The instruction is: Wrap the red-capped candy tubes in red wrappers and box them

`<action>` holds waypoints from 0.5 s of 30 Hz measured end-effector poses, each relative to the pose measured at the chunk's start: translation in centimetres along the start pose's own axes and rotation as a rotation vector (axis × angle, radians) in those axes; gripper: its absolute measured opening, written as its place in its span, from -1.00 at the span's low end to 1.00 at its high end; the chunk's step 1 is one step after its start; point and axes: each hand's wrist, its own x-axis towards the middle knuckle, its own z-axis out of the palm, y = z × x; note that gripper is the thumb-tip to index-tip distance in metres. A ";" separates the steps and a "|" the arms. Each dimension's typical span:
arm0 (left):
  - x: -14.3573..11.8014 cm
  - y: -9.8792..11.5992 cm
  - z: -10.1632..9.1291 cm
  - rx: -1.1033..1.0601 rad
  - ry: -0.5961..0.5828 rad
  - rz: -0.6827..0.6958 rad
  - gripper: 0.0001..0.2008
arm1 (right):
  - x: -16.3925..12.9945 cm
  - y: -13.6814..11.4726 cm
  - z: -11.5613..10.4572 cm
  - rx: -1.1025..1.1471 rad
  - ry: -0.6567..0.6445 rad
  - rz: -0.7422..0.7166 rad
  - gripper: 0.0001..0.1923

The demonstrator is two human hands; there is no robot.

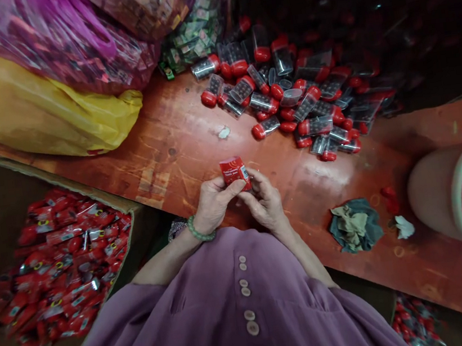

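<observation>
Both hands pinch one small red packet [235, 171] over the table.
Left hand [213, 203] and right hand [265, 202] clasp it between fingertips — mid-handling — next calls for a steady grip.

The person wears a loose mauve-purple garment [216, 317] of smooth, lightly creased cloth that fills the lower middle of the view. A row of small round buttons [245, 293] in a pale pinkish tone runs down its front, some set close in pairs. The sleeves are wide and end above the wrists, leaving the forearms bare. On the left wrist sits a bracelet [198, 232] of round pale-green beads. The right wrist carries nothing.
</observation>
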 end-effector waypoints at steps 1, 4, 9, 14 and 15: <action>0.0 -0.1 -0.1 0.007 -0.002 -0.002 -0.66 | 0.1 0.0 0.0 0.014 -0.003 0.011 -0.50; -0.1 -0.2 -0.4 0.028 -0.026 -0.015 -0.67 | 0.3 0.1 -0.1 0.070 0.015 0.037 -0.52; -0.6 -0.2 -0.8 0.051 -0.065 -0.021 -0.72 | 0.2 1.0 -0.3 0.092 0.059 -0.043 -0.56; -1.1 -0.1 -1.0 0.032 -0.103 -0.006 -0.73 | 0.4 1.8 0.0 0.071 0.082 -0.077 -0.55; -1.2 0.1 -1.1 0.038 -0.103 -0.005 -0.71 | 0.5 1.7 0.2 0.062 0.076 -0.090 -0.55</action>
